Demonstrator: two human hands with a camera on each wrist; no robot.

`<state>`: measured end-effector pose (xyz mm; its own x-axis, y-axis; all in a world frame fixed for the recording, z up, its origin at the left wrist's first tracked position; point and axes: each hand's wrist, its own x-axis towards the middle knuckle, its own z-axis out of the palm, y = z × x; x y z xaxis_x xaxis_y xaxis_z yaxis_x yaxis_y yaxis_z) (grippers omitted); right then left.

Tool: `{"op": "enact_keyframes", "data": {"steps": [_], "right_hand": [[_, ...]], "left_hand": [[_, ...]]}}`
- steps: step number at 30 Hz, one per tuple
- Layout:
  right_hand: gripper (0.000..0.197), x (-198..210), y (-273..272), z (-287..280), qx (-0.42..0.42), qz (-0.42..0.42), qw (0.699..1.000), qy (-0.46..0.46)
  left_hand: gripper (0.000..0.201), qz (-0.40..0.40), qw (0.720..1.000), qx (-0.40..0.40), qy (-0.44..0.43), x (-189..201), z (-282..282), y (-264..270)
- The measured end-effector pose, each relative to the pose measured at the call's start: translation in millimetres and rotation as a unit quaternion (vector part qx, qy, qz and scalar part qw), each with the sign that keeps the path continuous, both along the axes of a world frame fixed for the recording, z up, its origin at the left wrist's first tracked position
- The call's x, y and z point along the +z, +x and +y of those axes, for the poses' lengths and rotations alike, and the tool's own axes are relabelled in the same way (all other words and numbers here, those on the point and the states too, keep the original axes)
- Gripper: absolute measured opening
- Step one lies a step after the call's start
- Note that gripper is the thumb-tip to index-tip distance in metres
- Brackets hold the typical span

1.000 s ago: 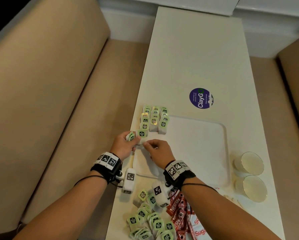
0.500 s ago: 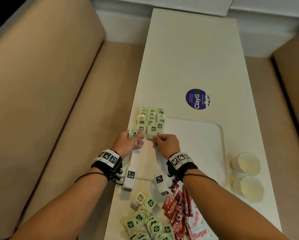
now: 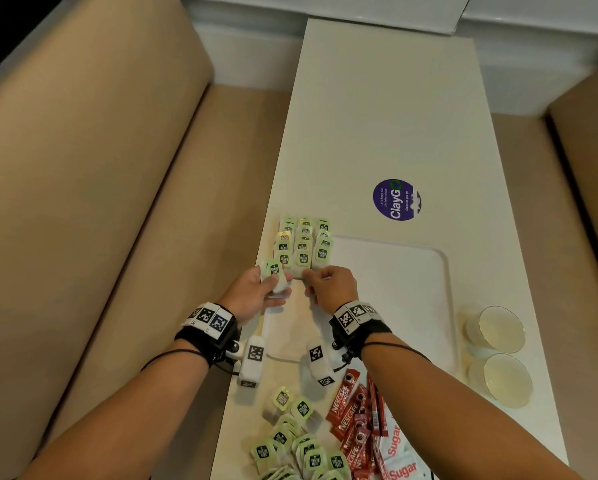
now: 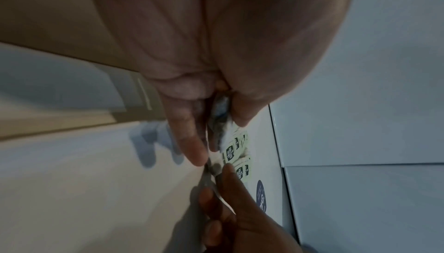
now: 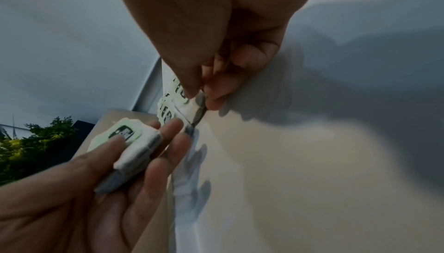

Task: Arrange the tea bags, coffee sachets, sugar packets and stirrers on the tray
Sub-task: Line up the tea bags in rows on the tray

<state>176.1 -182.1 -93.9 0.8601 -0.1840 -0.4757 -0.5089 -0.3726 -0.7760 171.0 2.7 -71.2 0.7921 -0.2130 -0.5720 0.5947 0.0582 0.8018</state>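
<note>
You're at a long white table (image 3: 387, 109) with tan bench seats (image 3: 93, 174) on both sides. The white tray (image 3: 394, 289) lies ahead of you and slightly right of centre, and its far-left corner is filling up: three neat rows of green-labelled tea bags (image 3: 302, 244) run away from you there. Your right hand (image 3: 330, 287) is at the near end of those rows, fingers curled, thumb and fingertips pinching one tea bag (image 5: 190, 109) at the near end of the middle row (the wrist view shows the pinch clearly; whether that bag already touches the tray is hard to say from here). Your left hand (image 3: 256, 292) sits just left of it, holding a small stack of tea bags (image 3: 273, 277) between thumb and fingers, label side up. Nearer to you on the table, the loose heap of tea bags (image 3: 290, 441) waits at the left, the red coffee sachets (image 3: 356, 420) lie just right of it, and the white sugar packets (image 3: 399, 459) lie beside those at the near edge. Off to the right, past the tray's near-right corner, two paper cups (image 3: 498, 355) lie side by side. Farther up the table there's a round purple sticker (image 3: 394, 199), just beyond the tray.
</note>
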Motion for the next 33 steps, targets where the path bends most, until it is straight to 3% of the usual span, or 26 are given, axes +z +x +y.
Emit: {"op": "enact_keyframes", "data": {"steps": [5, 8, 13, 17, 23, 33], "right_hand": [[0.041, 8, -13, -1, 0.067, -0.026, 0.997, 0.035], [0.031, 15, -21, -1, 0.124, -0.032, 0.989, 0.072], [0.020, 14, -25, -3, 0.117, -0.016, 0.986, 0.115], [0.023, 15, -20, -11, 0.103, -0.021, 0.991, 0.079], [0.042, 3, -5, -39, 0.055, 0.004, 0.998, 0.006], [0.036, 7, 8, -40, 0.077, 0.055, 0.994, -0.055]], "left_hand": [[0.016, -0.028, 0.999, -0.017, 0.042, 1, 1, 0], [0.012, -0.035, 0.997, -0.015, 0.062, 5, -1, 1], [0.010, -0.037, 0.998, -0.009, 0.054, 5, -9, 3], [0.011, -0.038, 0.997, -0.011, 0.073, -2, -8, 10], [0.013, -0.063, 0.985, 0.007, 0.159, -6, 0, 25], [0.010, -0.107, 0.964, -0.058, 0.235, -6, -7, 41]]}}
